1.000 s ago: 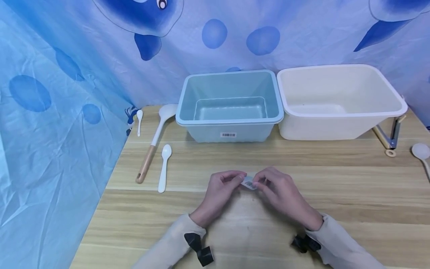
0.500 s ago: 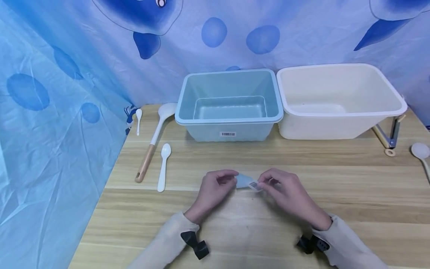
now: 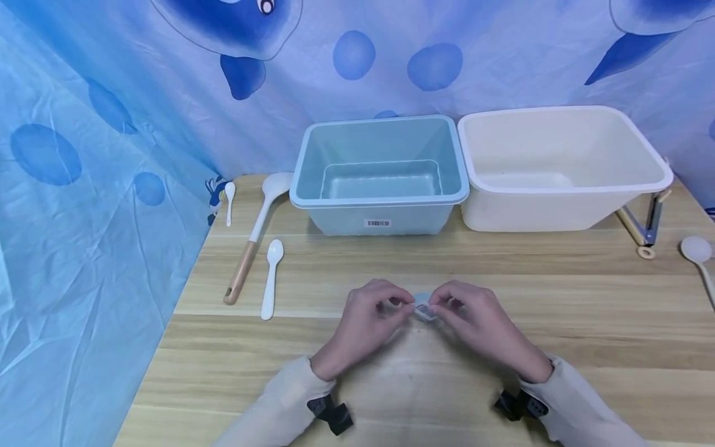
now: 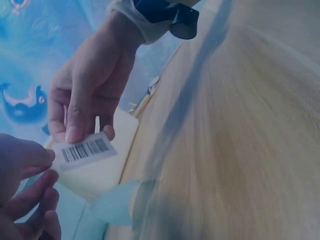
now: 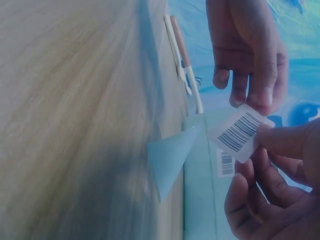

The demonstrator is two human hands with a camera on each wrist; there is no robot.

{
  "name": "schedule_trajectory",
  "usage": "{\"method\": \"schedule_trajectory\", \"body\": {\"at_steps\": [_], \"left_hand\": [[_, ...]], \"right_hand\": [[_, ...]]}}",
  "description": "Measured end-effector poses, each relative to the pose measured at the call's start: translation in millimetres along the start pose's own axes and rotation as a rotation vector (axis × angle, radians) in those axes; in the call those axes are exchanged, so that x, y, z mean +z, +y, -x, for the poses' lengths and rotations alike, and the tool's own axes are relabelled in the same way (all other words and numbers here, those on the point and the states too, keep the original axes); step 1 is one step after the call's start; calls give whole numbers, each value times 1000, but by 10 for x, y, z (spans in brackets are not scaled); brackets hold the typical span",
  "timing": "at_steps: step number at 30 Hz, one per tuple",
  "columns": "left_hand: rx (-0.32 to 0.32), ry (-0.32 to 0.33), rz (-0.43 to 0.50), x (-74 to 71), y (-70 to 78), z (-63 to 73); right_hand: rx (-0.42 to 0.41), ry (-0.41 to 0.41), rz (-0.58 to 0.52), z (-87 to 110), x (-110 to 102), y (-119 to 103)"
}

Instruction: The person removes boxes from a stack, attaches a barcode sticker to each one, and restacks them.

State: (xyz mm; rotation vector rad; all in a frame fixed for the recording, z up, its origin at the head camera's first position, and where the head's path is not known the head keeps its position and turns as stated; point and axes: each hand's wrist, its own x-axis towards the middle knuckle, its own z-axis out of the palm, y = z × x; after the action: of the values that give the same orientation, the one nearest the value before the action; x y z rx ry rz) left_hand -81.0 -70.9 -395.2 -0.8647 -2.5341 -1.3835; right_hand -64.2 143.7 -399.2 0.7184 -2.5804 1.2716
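Left hand [image 3: 364,320]: one edge of the barcode sticker [image 5: 240,132] was pinched.
Barcode sticker: was held in front of the blue tub [image 3: 380,203] (a blue slip [image 5: 172,157] was seen there too, ungripped).
Right hand [image 3: 477,320]: another edge was pinched.

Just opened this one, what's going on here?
A person is handling a small barcode label over the wooden table. Their left hand and right hand both pinch its edges. A pale blue slip shows just by it; whether the two are joined is unclear. Beyond the hands, the light blue tub, with a barcode sticker on its front, stands beside the white tub. The white spoon lies off to the left.
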Motion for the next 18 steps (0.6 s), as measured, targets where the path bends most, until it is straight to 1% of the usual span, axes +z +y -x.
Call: {"method": "schedule_trajectory", "body": {"at_steps": [2, 4, 7, 12, 16, 18], "left_hand": [[12, -22, -6, 11, 27, -7], [2, -40, -6, 18, 41, -9], [-12, -71, 12, 25, 42, -6], [-9, -119, 47, 38, 35, -3], [-9, -111, 70, 52, 36, -13], [-37, -95, 95, 63, 39, -27]], "right_hand": [[6, -10, 6, 3, -5, -8], [2, -16, 9, 11, -8, -14], [-26, -21, 1, 25, -10, -14], [-74, -21, -21, 39, -13, -1], [-87, -11, -34, 33, -38, 2], [-87, 25, -38, 28, -62, -3]]}}
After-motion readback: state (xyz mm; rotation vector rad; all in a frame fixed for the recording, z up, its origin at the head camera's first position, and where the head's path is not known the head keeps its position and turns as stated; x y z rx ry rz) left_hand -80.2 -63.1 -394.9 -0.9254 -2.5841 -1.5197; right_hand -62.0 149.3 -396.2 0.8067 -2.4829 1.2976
